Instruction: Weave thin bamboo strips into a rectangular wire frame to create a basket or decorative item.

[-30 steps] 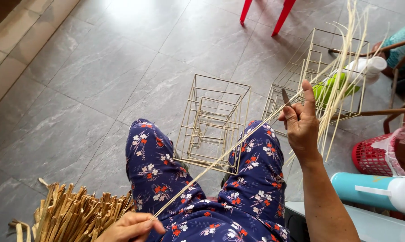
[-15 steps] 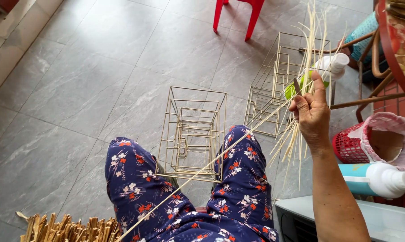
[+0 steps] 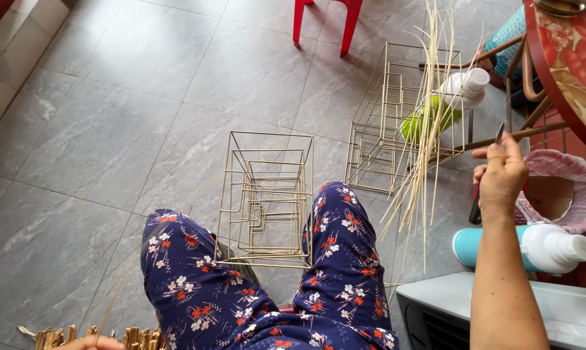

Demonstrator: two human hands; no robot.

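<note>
So from my seat: my right hand is up at about 3 o'clock, fingers curled shut around a small blade with a dark handle, tip sticking up past the knuckles; my left hand is barely in frame at 7 o'clock, just a sliver at the bottom edge, so I can't tell whether it's closed or on what. A very thin strip blurs upward from near it; it may be pinched there, but I can't confirm.

Bundle of thin pale bamboo splints stands leaning at 2 o'clock against the far wire frame; I'd guess they're very light, springy, and easy to snap or splinter, so I'd take them low near the butt ends, loosely gathered, not mid-length. The blade wants a firm grip well back on the handle.

A second set of nested wire frames sits on the floor between my knees; cut bamboo pieces pile up at 7 o'clock; a teal and white flask lies just beside my right forearm.
</note>
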